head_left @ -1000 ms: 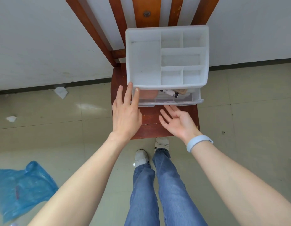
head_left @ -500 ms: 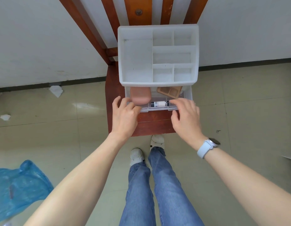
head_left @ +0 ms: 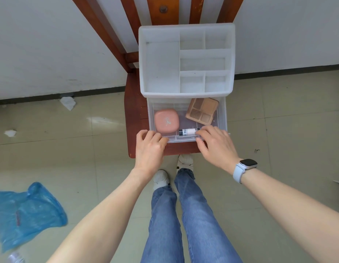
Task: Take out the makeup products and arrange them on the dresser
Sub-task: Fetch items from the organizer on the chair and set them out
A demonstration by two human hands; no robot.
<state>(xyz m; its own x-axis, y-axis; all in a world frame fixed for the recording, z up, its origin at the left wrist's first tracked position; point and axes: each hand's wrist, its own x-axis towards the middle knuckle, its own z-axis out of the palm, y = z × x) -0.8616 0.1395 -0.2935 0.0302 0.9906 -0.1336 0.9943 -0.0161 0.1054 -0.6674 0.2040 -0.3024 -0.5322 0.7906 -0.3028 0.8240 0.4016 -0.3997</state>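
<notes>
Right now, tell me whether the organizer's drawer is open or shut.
Open. The clear drawer sticks out under the white organizer, exposing the pink compact, palette and tube.

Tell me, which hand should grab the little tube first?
Probably the right hand: its fingertips already sit at the tube's end in the drawer. The left hand grips the drawer's front corner, farther away.

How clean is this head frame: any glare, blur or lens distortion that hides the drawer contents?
Head view: soft, even light; a window glare patch on the floor tiles; wide-angle bending at the edges; the drawer, pink compact, palette and tube are sharp; both hands show no motion blur.
</notes>
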